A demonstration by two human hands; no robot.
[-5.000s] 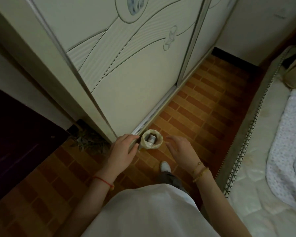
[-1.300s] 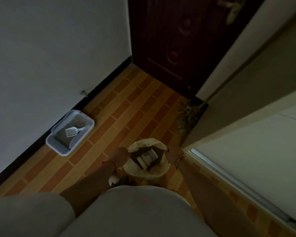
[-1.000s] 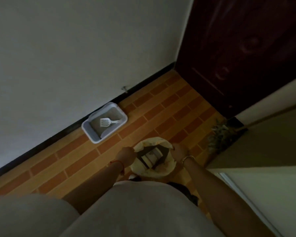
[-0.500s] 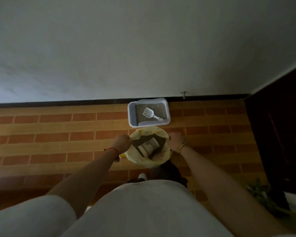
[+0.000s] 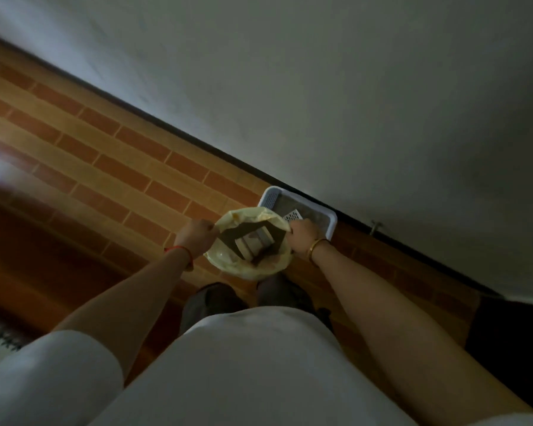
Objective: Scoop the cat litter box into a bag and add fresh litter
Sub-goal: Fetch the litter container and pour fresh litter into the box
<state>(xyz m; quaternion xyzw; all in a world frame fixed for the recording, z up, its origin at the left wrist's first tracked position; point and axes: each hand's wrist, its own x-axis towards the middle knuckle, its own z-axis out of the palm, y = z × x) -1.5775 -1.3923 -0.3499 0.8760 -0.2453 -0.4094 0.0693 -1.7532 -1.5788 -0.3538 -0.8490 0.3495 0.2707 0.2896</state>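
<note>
Brick-pattern floor [image 5: 105,167]: bag [image 5: 225,259] before litter box [image 5: 331,223].

One head cam, aimed steeply down over the shirt [image 5: 253,364], rolled sideways: wall [image 5: 351,87] at 1 o'clock, floor [image 5: 105,167] at 9 o'clock, litter box [image 5: 332,226] mid-frame.

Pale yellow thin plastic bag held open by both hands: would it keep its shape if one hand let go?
Probably floppy: the pale yellow plastic bag has a wrinkled rim, spread only between the pinching left hand and right hand. Released, that side would likely collapse. The pale cartons inside probably weigh its bottom down.
</note>
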